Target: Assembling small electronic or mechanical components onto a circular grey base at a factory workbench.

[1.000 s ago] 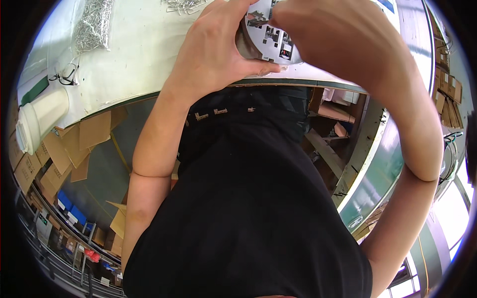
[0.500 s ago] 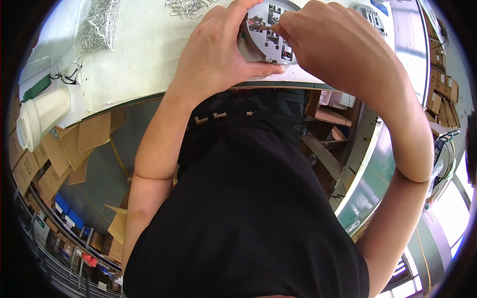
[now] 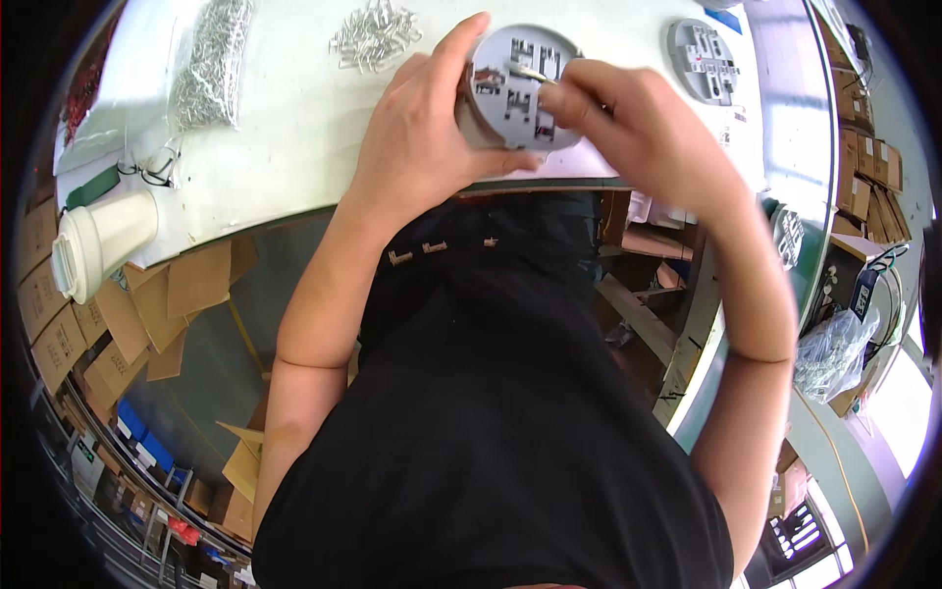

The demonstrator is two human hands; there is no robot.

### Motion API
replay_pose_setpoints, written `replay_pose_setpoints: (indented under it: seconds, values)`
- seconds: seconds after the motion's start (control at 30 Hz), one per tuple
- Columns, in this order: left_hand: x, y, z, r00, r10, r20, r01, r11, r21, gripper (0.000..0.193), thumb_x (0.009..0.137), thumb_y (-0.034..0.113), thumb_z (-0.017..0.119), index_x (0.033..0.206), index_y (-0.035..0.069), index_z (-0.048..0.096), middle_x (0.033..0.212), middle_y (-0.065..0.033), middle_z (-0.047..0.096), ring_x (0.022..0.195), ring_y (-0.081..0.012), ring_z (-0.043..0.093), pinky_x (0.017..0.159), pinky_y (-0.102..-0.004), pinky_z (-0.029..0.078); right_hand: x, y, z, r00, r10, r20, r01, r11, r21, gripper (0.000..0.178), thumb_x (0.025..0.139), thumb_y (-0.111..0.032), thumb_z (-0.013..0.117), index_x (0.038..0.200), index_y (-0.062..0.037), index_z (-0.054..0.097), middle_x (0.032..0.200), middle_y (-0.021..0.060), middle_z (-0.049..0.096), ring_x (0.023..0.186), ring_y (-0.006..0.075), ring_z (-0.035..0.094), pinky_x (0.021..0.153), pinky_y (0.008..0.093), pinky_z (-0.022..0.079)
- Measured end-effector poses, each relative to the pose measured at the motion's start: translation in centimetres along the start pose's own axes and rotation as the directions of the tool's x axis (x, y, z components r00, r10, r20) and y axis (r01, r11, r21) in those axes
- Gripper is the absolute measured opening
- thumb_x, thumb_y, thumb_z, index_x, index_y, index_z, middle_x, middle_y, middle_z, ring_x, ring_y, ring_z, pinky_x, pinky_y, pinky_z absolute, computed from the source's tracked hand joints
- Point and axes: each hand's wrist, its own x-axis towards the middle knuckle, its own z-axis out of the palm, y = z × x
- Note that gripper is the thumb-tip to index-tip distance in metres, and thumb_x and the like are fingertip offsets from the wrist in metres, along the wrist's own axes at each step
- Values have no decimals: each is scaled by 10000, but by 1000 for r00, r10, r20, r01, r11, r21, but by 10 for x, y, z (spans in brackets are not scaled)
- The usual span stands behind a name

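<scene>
My left hand (image 3: 417, 133) curves round the left side of a round grey disc (image 3: 508, 110), thumb at its near edge. The disc is tilted up over the table's front edge; its face has dark slots, and several small metal and copper-coloured parts sit in them. My right hand (image 3: 653, 133) is closed in a pinch at the disc's right side. A slim, shiny metal piece (image 3: 531, 74) sticks out from its fingertips over the disc's face; its far end and exact kind are hard to make out. The right hand is slightly blurred.
Small metal pins (image 3: 375, 37) lie heaped behind my left hand. Further left are a clear bag of similar pins (image 3: 211, 74), eyeglasses (image 3: 152, 169) and a cream container (image 3: 113, 236). A second grey disc (image 3: 702, 61) lies at the right. Cardboard boxes (image 3: 196, 280) stand below the table.
The disc and both hands appear lower in the picture. My right wrist and forearm have swung inward to the left, and the metal piece now points up and left across the disc.
</scene>
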Motion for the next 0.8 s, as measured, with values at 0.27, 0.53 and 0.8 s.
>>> replay_pose_setpoints:
  seconds: [0.27,0.53,0.8]
  values:
    - [8,-30,-32,948,-160,276,255,899,-355,519,939,-57,690,1439,-27,556,1171,-60,723,1031,-146,672,916,-305,549,-27,20,73,826,-412,-385,256,882,-395,422,840,-226,774,1236,-138,660,966,54,642,768,215,709,584,346,575]
    - [38,39,12,987,-91,-136,-14,781,-625,349,1011,-23,654,1360,-22,641,932,24,630,778,-61,547,680,-240,462,-46,23,44,527,-516,-676,142,837,-528,467,881,-173,689,1347,-197,701,978,47,674,707,187,678,563,315,549]
    - [36,37,20,988,123,91,-101,973,-208,288,998,3,715,1278,41,773,840,1,590,716,-75,534,629,-241,433,-148,226,-125,268,320,-909,-28,946,324,390,1021,-152,701,1400,-64,683,988,17,728,824,84,627,735,260,535]
